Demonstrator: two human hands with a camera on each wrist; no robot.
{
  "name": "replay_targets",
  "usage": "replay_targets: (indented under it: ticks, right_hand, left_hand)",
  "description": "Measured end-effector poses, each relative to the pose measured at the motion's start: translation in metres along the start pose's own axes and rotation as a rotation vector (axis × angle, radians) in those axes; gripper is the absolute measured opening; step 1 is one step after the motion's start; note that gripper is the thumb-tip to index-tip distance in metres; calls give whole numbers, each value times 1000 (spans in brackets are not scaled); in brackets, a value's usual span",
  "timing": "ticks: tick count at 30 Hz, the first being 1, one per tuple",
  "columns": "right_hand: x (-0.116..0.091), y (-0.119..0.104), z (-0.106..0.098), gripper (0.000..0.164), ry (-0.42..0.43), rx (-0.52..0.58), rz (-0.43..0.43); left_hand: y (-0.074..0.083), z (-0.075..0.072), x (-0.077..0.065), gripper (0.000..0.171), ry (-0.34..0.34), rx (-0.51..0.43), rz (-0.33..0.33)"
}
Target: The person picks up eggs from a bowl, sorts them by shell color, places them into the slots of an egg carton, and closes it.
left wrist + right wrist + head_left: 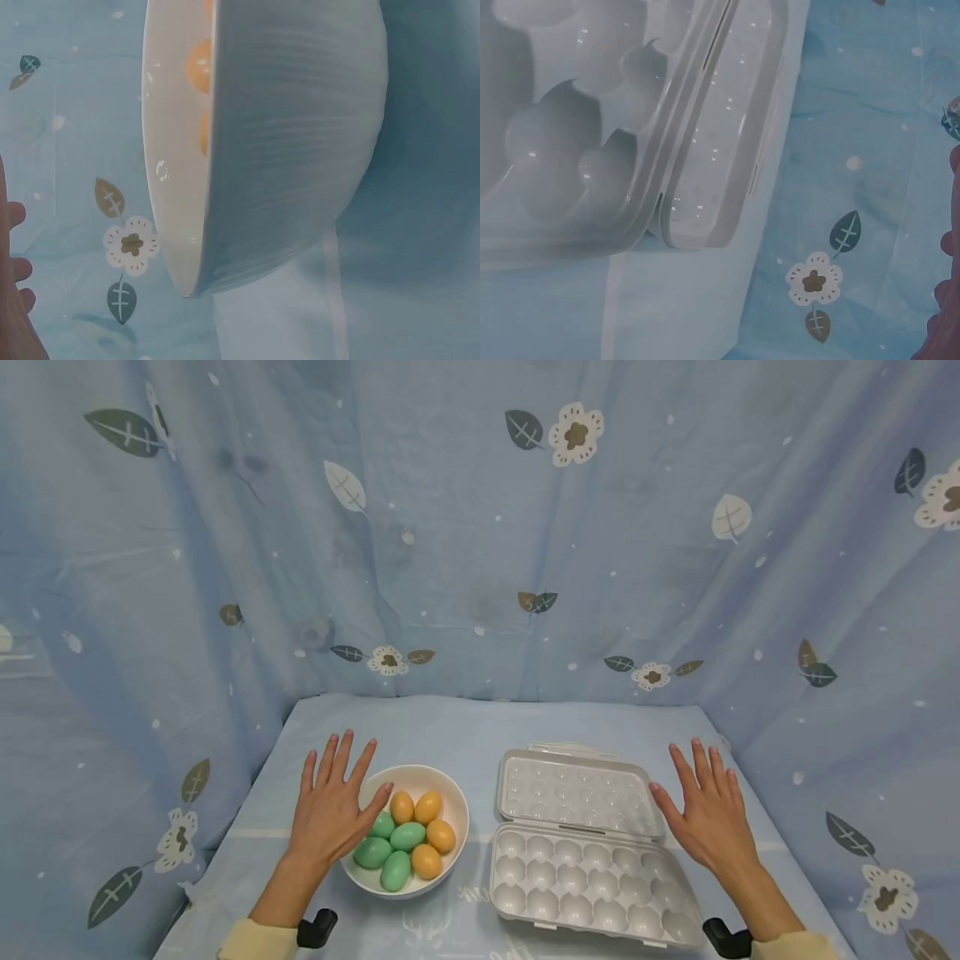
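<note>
Orange eggs (428, 807) and green eggs (407, 836), four of each in sight, lie together in a white bowl (412, 777), the orange ones toward its right and far side, the green ones toward its left and near side. It stands left of the middle of the cloth-covered table (450, 727), nearer the left edge than the right. Right of the middle, a pale plastic egg box (592, 885) lies open, slightly askew, its three rows of cups facing up and its clear lid (577, 793) folded back toward the far edge. Left hand (330, 814) and right hand (712, 822) are both flat with the fingers spread — the left by the bowl's left side, its thumb overlapping the rim from above, the right just beside the lid, toward the table's right edge. Neither holds anything. Pale yellow sleeves (258, 941) and black wrist mounts (317, 928) show at the wrists. Blue curtain (450, 527), printed with leaves and flowers, hangs behind the far edge — and along both sides.
</note>
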State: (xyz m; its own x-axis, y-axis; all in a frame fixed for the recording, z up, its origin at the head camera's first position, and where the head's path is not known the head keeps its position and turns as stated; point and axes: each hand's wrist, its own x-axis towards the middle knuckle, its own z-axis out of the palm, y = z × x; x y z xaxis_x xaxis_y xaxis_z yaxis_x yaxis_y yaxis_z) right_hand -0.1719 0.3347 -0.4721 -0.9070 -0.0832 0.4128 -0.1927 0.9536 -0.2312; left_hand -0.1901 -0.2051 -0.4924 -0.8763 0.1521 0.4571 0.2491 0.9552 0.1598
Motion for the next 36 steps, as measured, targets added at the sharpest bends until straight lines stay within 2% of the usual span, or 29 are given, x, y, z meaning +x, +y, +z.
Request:
replay_targets:
  ticks: [9,14,18,22,25,31,36]
  right_hand:
    - [-8,3,2,73,-15,27,26]
    - [-26,6,7,73,-26,170,83]
    - [-46,11,15,77,-48,288,122]
    - [-69,14,25,80,-79,344,173]
    - [-85,14,33,83,-106,368,215]
    - [-110,11,49,85,-149,421,274]
    - [-125,6,59,82,-136,438,271]
  left_hand:
    - [2,1,-3,77,-1,-3,-3]
    - [4,2,-8,76,7,-44,-9]
    - [8,2,-14,73,-3,-123,-13]
    - [14,0,-20,72,-54,-215,-37]
    - [17,-1,-24,71,-116,-257,-65]
    - [23,-1,-32,67,-228,-267,-94]
    - [25,2,-39,68,-295,-264,-107]
